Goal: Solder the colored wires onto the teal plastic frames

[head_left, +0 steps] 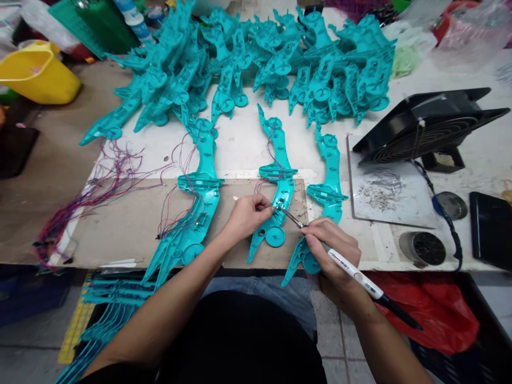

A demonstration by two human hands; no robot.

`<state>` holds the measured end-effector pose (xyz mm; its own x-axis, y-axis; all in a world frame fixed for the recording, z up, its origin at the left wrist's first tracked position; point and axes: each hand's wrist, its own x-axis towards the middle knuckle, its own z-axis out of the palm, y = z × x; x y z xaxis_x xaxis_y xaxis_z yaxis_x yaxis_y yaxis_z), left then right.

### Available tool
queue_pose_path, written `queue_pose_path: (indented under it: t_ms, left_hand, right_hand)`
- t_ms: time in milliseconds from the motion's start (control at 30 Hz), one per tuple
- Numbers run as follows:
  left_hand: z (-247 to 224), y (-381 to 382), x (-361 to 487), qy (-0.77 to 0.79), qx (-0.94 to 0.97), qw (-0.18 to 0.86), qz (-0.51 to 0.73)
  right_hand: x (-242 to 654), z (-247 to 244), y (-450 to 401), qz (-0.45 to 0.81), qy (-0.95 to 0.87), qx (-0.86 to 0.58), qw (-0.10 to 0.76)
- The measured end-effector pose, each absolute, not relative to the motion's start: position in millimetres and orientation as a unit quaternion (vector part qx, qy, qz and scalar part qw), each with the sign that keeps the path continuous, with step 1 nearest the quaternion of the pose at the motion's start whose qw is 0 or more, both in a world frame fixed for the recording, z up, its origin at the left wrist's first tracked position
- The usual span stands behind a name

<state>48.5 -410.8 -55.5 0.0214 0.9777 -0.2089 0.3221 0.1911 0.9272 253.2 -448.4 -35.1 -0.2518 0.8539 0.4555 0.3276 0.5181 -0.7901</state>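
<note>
My right hand (334,248) grips a white soldering iron (356,273) with a black tail end. Its metal tip touches or nearly touches the middle teal plastic shell (285,186), just above the round disc. At the same spot my left hand (248,216) pinches something small, probably a wire end, which its fingers hide. Thin red and blue wires (273,152) run along this shell. To the left lies a teal shell (206,205) with loose wires across it. Another teal shell (331,160) lies to the right, partly under my right hand.
A large heap of teal shells (276,50) fills the back. Bundled wires (60,229) lie left, near a yellow container (44,74). On the right stand a black fan (428,128), a solder-spattered board (384,192) and a round tin (423,248). More teal parts (108,314) are below the table edge.
</note>
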Motion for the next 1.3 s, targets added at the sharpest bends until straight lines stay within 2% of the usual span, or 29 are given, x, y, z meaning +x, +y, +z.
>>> queue_pose_path:
  t_ms: [267, 467, 867, 1300]
  left_hand:
    - [-53.5, -410.6, 51.2, 0.603, 0.521, 0.484, 0.361]
    - [-54.3, -410.5, 52.0, 0.605, 0.525, 0.484, 0.352]
    - [-54.3, -411.6, 52.6, 0.610, 0.575, 0.431, 0.334]
    - [-49.4, -405.3, 58.9, 0.596, 0.501, 0.465, 0.422]
  right_hand:
    - [253.8, -38.7, -435.9, 0.243, -0.740, -0.405, 0.479]
    - [235.2, -37.1, -410.6, 0.200, -0.789, -0.407, 0.415]
    - [213.3, -47.5, -391.3, 0.218, -0.822, -0.380, 0.363]
    - [221.6, -43.6, -393.3, 0.152, -0.810, -0.401, 0.399]
